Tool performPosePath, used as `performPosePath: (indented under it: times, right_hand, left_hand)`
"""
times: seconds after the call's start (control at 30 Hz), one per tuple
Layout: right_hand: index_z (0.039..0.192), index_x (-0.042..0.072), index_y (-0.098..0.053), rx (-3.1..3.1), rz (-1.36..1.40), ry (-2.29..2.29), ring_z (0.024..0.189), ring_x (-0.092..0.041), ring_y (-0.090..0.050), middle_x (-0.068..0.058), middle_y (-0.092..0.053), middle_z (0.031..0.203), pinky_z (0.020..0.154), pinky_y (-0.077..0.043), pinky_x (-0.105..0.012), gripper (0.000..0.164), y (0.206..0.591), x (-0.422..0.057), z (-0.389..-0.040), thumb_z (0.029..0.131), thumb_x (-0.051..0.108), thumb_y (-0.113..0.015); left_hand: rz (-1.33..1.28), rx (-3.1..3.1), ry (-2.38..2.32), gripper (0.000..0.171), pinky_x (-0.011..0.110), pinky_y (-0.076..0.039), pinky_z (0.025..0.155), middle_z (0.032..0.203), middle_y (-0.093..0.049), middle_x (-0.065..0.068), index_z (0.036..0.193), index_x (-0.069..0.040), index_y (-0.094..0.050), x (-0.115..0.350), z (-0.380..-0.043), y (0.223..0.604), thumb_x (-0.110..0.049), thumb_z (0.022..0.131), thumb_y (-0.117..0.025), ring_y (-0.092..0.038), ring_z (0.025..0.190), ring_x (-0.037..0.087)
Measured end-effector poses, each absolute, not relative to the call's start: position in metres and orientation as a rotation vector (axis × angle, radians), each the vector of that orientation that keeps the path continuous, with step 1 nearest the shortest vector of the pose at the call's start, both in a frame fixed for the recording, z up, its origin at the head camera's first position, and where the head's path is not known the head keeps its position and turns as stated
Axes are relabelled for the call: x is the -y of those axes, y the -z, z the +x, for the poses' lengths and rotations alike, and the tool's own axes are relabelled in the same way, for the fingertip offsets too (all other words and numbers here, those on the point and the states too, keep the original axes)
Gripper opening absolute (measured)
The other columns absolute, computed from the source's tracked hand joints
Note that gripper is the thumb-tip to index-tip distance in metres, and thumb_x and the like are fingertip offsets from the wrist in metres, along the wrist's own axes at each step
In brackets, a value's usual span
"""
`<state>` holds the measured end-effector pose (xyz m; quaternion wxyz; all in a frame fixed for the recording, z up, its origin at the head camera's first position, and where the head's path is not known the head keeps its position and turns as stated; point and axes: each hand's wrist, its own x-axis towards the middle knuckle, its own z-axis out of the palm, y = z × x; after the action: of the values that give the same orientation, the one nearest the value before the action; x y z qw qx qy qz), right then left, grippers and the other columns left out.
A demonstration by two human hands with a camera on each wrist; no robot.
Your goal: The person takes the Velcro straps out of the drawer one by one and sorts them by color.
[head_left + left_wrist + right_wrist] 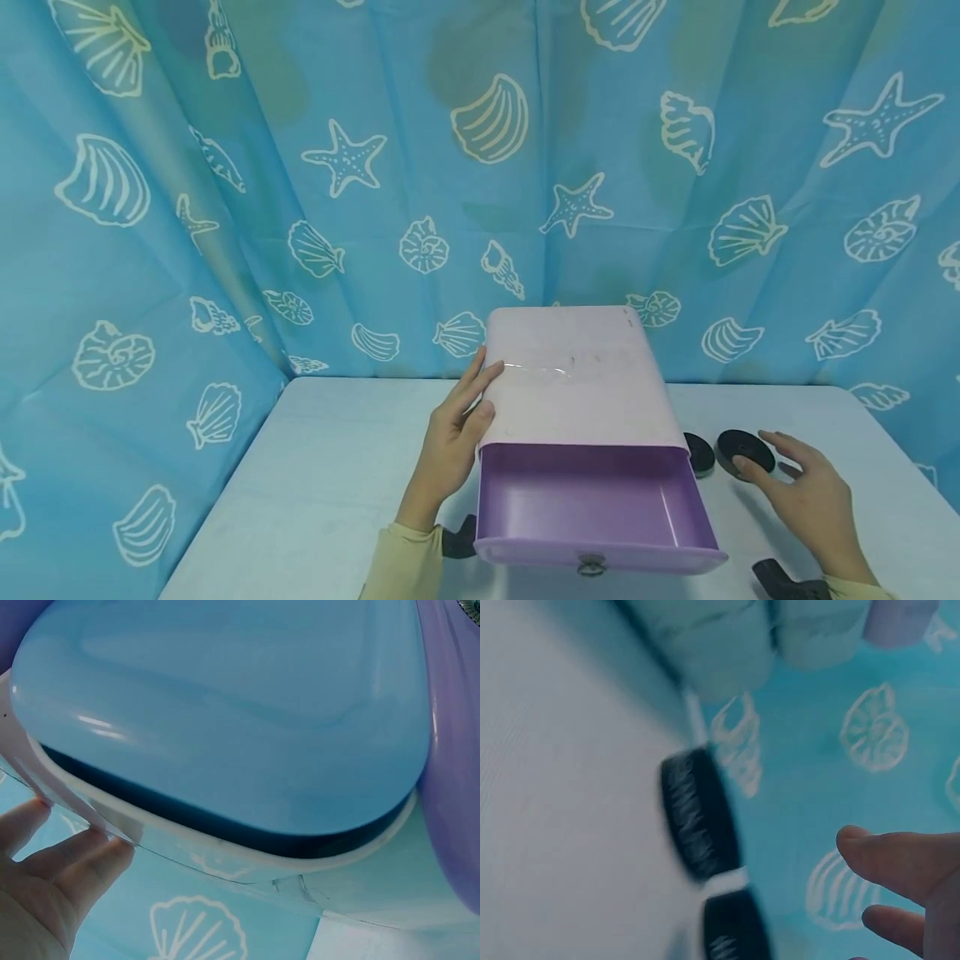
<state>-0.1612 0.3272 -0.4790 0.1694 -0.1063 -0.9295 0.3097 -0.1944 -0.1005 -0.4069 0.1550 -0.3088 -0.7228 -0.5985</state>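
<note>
Drawer (528, 552) open, two black discs (738, 443) outside it, lower right.
Left hand (448, 437) touches the pale box (577, 404), fingers straight; right hand (816, 496) spreads wide by one disc.

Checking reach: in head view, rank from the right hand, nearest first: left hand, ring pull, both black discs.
1. Right black disc: outermost.
2. Left black disc: beside the box.
3. Ring pull: drawer front.
4. Left hand: box's left.
</note>
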Motion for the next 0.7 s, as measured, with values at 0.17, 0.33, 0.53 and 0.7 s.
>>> performPosePath:
  times: [0.17,0.33,0.53,0.7]
  right_hand:
    - [0.136,-0.008,-0.054,2.568,-0.282,-0.892,0.115,-0.06,-0.052,-0.038,-0.048,0.139,0.087,-0.046,-0.072,0.066,0.459,-0.313,-0.153,0.092,0.037,-0.074]
    - [0.136,-0.004,-0.057,2.461,-0.233,-0.927,0.114,-0.055,-0.055,-0.032,-0.054,0.137,0.088,-0.046,-0.071,0.059,0.434,-0.296,-0.141,0.091,0.029,-0.076]
    - [0.141,0.004,-0.057,2.457,-0.186,-0.989,0.116,-0.01,-0.062,-0.025,-0.059,0.136,0.1,-0.052,-0.034,0.058,0.411,-0.278,-0.124,0.093,0.032,-0.075]
    - [0.14,0.012,-0.06,2.397,-0.116,-1.034,0.098,0.026,-0.042,-0.017,-0.062,0.133,0.084,-0.032,0.005,0.054,0.394,-0.264,-0.108,0.091,0.027,-0.077]
  left_hand:
    - [-0.875,2.083,1.708,0.043,0.044,-0.041,0.11,0.165,-0.025,0.002,0.15,-0.017,-0.05,0.1,-0.194,0.406,-0.019,0.107,-0.047,-0.027,0.15,0.022]
    - [-0.872,2.089,1.72,0.043,0.044,-0.041,0.11,0.165,-0.025,0.001,0.15,-0.019,-0.05,0.099,-0.193,0.406,-0.019,0.107,-0.047,-0.027,0.15,0.021]
    - [-0.87,2.09,1.715,0.043,0.045,-0.041,0.11,0.165,-0.025,0.002,0.15,-0.019,-0.05,0.1,-0.193,0.405,-0.017,0.107,-0.047,-0.026,0.15,0.02]
    - [-0.87,2.09,1.716,0.043,0.045,-0.04,0.111,0.165,-0.025,0.002,0.15,-0.018,-0.05,0.1,-0.192,0.405,-0.016,0.107,-0.047,-0.025,0.15,0.02]
